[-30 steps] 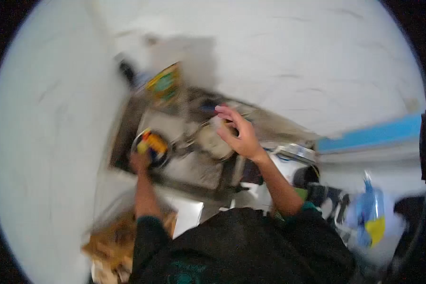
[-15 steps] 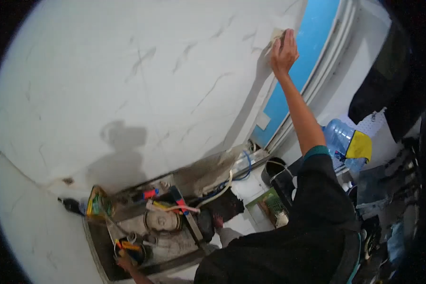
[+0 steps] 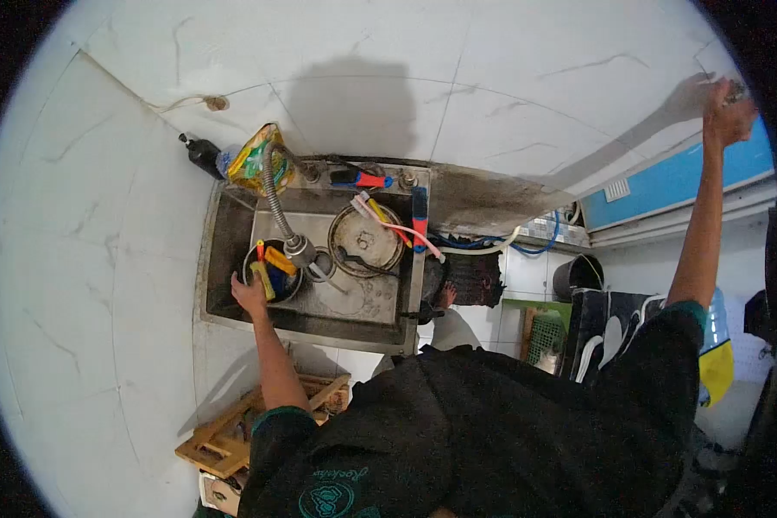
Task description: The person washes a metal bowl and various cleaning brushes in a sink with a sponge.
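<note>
Swung back down since half a second ago, with the sink (image 3: 224, 259) now at centre left instead of low in the corner. Right hand (image 3: 727, 112) still stretched high, up against the white tiled wall (image 3: 492, 78) beside the blue window frame (image 3: 673, 181); fingers curled around something small, too blurred to name, so cannot tell what is gripped. Left hand (image 3: 249, 293) still down in the sink, closed on the rim of a dark bowl (image 3: 272, 272) holding yellow and orange pieces. Sits at the sink's left end, just beside the flexible metal faucet hose (image 3: 281, 198). Round metal plate (image 3: 367, 240) to the right of the bowl, with toothbrushes lying across it. Yellow-green packet (image 3: 252, 160) and dark bottle (image 3: 200, 154) on the back left ledge. Wooden crate (image 3: 233, 432) below the sink.
</note>
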Demonstrator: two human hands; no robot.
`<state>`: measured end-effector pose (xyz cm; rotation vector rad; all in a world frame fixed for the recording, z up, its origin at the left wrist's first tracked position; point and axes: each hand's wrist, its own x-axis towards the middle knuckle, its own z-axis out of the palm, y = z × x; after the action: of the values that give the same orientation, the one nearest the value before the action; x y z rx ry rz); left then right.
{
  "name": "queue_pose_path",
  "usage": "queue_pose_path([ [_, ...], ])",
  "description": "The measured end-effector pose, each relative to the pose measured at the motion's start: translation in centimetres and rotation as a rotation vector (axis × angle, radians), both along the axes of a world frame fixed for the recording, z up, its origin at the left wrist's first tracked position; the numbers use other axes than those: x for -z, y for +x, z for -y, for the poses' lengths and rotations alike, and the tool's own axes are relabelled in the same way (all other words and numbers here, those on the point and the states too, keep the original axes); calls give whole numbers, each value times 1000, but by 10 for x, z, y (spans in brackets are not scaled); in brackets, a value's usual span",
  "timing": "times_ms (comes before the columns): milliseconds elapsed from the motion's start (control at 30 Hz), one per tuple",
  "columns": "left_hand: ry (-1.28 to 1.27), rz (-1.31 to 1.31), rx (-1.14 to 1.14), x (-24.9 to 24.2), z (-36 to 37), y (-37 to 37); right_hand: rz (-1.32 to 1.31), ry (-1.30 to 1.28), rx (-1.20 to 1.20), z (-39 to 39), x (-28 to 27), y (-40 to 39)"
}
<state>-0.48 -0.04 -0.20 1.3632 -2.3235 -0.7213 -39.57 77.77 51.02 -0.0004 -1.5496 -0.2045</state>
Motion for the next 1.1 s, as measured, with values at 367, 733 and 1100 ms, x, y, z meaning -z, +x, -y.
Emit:
queue_pose_path([
  [367,141,-327,308,-68,-216,-19,1527,-11,-909,391,374,213],
  [733,27,180,185,-62,-216,-69,1453,182,-620,435,456,198],
  [1100,970,-376,250,-60,-170,-25,1495,59,-732,439,462,197],
])
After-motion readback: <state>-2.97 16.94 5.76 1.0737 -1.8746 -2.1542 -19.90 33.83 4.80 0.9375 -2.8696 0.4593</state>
